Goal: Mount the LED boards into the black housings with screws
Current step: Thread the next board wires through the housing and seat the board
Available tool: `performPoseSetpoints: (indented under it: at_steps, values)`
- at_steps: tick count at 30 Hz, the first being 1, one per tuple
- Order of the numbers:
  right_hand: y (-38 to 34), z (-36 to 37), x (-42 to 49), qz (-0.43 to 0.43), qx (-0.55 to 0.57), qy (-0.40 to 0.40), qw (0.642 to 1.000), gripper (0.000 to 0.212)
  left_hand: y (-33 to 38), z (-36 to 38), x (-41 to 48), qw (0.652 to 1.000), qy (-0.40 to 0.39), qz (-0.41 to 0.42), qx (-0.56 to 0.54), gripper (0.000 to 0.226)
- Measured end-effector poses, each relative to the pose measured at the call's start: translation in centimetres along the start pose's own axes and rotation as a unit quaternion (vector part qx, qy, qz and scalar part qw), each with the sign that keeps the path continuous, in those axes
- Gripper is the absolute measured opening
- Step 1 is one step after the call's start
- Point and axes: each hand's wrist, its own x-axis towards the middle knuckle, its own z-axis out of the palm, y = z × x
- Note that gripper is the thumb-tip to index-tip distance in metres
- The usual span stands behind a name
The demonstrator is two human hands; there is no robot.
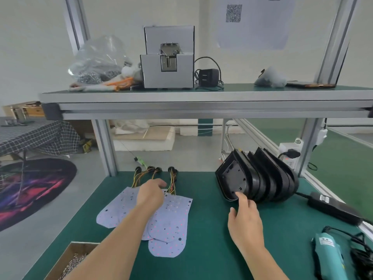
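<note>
Several white LED boards lie overlapped on the green bench, with yellow and red wire bundles running off their far ends. My left hand hovers low over the boards near the wires, fingers relaxed and empty. At the right, several black housings lean together in a row. My right hand reaches toward the front housing, its index fingertip touching the lower edge, holding nothing. A cardboard box of screws sits at the near left corner.
A teal electric screwdriver with its black cable lies at the near right. A black power adapter rests by the right rail. The upper shelf carries a grey screw feeder, plastic bags and a charger.
</note>
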Motion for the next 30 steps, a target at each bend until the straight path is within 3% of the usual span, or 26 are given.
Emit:
performPoseSetpoints:
  at_steps: [4, 10, 13, 17, 23, 30]
  values:
    - [0.2, 0.2, 0.1, 0.005, 0.035, 0.021, 0.999, 0.041, 1.1, 0.9, 3.1, 0.995, -0.102, -0.003, -0.020, 0.071]
    - [0.3, 0.2, 0.2, 0.015, 0.101, 0.046, 0.994, 0.033, 1.9, 1.3, 5.1, 0.972, -0.218, 0.028, 0.090, 0.076]
    - [0.4, 0.0, 0.1, 0.021, 0.127, 0.059, 0.990, 0.029, 1.1, 1.9, 5.3, 0.978, -0.190, 0.024, 0.078, 0.071]
    - [0.3, 0.1, 0.1, 0.021, 0.132, 0.063, 0.989, 0.029, 0.7, 3.8, 5.4, 0.985, -0.096, 0.031, 0.139, 0.024]
    - [0.5, 0.1, 0.3, 0.016, 0.133, 0.067, 0.989, 0.026, 1.2, 6.6, 5.0, 0.977, 0.019, 0.017, 0.212, 0.035]
    - [0.7, 0.1, 0.5, 0.020, 0.144, 0.061, 0.988, 0.025, 0.5, 6.6, 5.3, 0.991, 0.072, -0.032, 0.112, 0.019]
